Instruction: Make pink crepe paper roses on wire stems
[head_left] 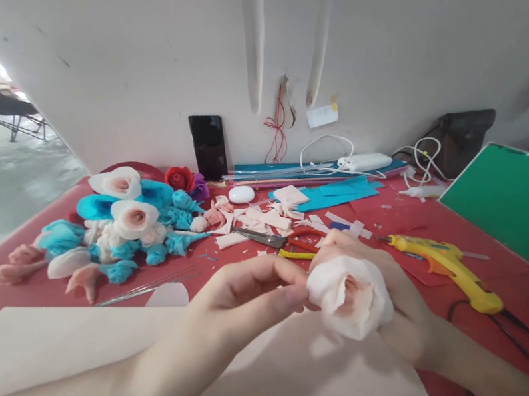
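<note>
A paper rose (352, 298), white outside with a pale pink centre, faces me above a large cream paper sheet (82, 346). My left hand (247, 303) pinches the edge of an outer petal between thumb and fingertips. Behind the bloom, my right hand (407, 316) is closed around the flower's base; most of its fingers are hidden by the petals. Just beyond the hands lie scissors (260, 238) and a red-and-yellow-handled tool (298, 254), partly covered by my right hand. Scattered pale pink paper scraps (266, 218) surround them.
Blue, white and pink paper flowers (133, 220) are heaped at the left, near thin wires (148, 287). A yellow glue gun (451, 263) with a black cord lies at the right, before a green board (521, 207). A phone (208, 147) leans on the wall.
</note>
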`<state>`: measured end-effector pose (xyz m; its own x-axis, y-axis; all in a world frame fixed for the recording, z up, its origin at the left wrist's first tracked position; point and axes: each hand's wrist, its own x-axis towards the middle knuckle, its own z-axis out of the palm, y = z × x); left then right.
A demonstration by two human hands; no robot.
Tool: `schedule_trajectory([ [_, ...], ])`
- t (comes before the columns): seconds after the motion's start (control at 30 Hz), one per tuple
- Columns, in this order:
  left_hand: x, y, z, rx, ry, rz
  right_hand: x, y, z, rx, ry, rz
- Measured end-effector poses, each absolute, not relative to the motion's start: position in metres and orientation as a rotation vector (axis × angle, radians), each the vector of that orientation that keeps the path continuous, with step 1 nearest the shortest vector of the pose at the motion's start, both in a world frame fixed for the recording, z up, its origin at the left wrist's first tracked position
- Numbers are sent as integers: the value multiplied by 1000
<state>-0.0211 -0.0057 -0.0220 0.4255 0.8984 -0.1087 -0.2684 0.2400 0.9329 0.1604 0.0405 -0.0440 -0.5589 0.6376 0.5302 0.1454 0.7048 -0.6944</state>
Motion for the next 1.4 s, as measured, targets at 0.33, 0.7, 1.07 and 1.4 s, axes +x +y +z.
schedule_trajectory([
  [0.33,-21,0,-26,1153,798,969,163,39,-47,-661,-2000,701],
  [0.7,-24,8,-33,1891,1000,1134,152,36,-50,-673,-2030,558],
  [1.07,-33,7,-27,2196,928,1271,146,38,-75,-842,-1959,366],
  [1.4,-139,-47,0,2106,1688,1627,140,37,-127,-908,-2189,170],
])
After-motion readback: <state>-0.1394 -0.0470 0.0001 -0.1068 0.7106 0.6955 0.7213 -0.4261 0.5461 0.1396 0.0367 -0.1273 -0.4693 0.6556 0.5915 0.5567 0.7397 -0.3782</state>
